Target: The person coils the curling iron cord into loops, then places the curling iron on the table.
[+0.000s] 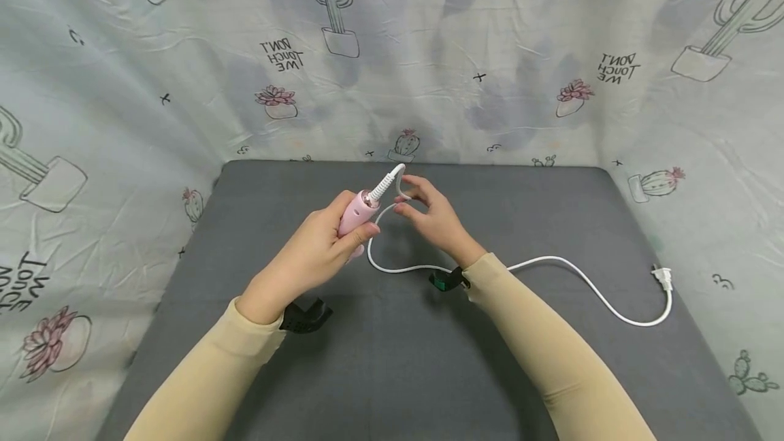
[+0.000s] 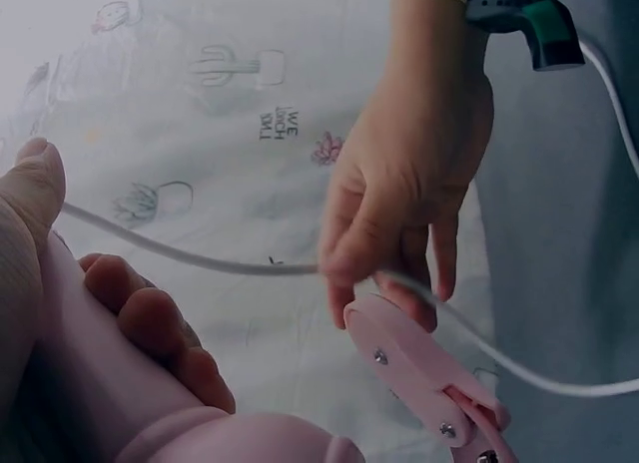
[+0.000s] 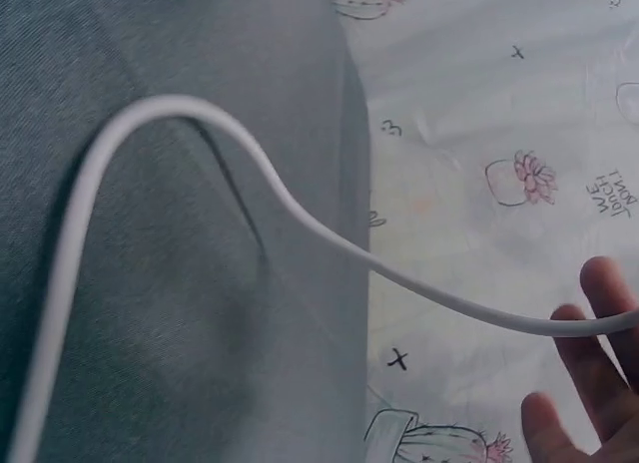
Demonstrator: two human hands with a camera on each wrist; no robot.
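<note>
My left hand (image 1: 312, 247) grips the pink handle of what looks like a curling iron (image 1: 358, 213), its cord end tilted up and away. In the left wrist view its pink body (image 2: 110, 383) runs along the curled fingers, and a pink lever with small screws (image 2: 419, 368) sticks out to the side. Much of the tool is hidden beneath the hand. My right hand (image 1: 437, 216) is at the white cord (image 1: 404, 269) just beyond the handle, thumb and fingers apart. The right wrist view has the cord (image 3: 439, 298) crossing the spread fingers (image 3: 589, 368).
From the hands, the cord runs right across the dark grey table (image 1: 380, 366), passing under the right forearm, to a white two-pin plug (image 1: 663, 278) near the right edge. A cactus-print curtain (image 1: 429, 53) hangs around the back and sides. Each wrist wears a black camera strap (image 1: 304, 316).
</note>
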